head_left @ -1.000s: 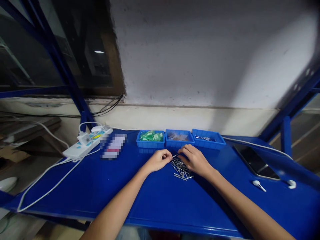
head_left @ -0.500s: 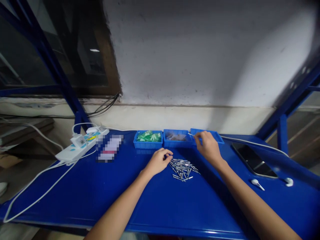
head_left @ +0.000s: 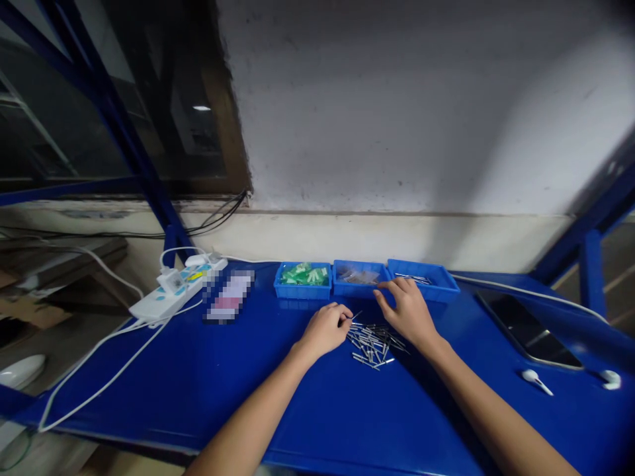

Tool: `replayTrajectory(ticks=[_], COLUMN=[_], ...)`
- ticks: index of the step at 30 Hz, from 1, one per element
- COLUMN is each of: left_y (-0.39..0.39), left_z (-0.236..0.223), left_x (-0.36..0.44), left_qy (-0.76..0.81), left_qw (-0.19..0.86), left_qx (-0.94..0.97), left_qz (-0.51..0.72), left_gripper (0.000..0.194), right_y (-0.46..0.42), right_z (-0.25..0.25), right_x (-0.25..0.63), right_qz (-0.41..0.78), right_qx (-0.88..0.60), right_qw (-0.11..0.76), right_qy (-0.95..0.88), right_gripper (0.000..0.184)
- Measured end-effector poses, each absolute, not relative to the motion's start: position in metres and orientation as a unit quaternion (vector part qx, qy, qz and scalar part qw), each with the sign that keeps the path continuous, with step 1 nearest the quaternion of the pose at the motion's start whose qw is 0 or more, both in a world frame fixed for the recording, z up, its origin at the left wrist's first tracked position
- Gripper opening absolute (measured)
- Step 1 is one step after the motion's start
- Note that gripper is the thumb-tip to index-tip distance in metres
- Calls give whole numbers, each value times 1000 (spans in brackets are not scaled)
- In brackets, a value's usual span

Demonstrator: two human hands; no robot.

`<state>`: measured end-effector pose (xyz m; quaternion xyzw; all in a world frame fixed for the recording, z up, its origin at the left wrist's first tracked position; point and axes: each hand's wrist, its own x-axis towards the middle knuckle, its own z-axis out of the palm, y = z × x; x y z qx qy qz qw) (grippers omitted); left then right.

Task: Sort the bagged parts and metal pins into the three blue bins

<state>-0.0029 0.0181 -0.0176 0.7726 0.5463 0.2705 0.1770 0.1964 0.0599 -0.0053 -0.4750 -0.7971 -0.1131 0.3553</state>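
On the blue table lies a loose pile of silver blind rivets (head_left: 374, 344). My left hand (head_left: 328, 327) rests at the pile's left edge, thumb and forefinger pinched, a thin rivet shaft (head_left: 358, 315) poking out from the fingertips. Above the pile's far right side, my right hand (head_left: 407, 311) is open, thumb and fingers apart, with nothing visible between them. Just beyond it sits the right blue bin (head_left: 439, 289), with a few rivets (head_left: 414, 279) inside. The middle blue bin (head_left: 354, 289) holds small clear plastic bags (head_left: 361, 275).
A left blue bin (head_left: 303, 291) contains green-and-white packets (head_left: 303, 273). Farther left are a pixelated phone-like object (head_left: 231, 295) and a white power strip (head_left: 166, 297) with cords. Another phone (head_left: 528, 329) and two white earbuds (head_left: 536, 381) lie at right.
My right hand has come back from over the right bin toward the pile, and the thin piece it held is gone from its fingers. Rivets inside that bin now show. The view has shifted slightly.
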Motion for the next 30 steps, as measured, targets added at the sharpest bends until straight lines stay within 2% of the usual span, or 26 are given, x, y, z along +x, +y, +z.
replayTrajectory(ticks=[4,8,12,16,20,27,30], left_y=[16,17,19,19,18,19,17], left_z=[-15,-14,-13,-11,-11,-13,-11], left_x=[-8,-13,-12,-10,-9,-13,-13], left_qy=[508,493,505,544,552,552,551], left_qw=[188,209,214,222,232,237,240], left_qx=[796,801,790,767,762,743,734], left_qz=[269,267,275,258,247,295,315], left_gripper=[25,21,15,14,13,19,20], right_y=[61,67,73,80,82,81,76], right_z=[-10,-18,-24,-28,-27,-26,-21], right_x=[197,206,213,216,219,223,219], right_qz=[-158,-163,-169,-190,-178,-184,-192], right_qx=[-525,-558,-547,-540,-544,-542,-534], right_qw=[322,295,307,309,292,287,317], right_qy=[-772,-758,-760,-760,-766,-768,-760], right_gripper=[28,26,24,31,26,23,25])
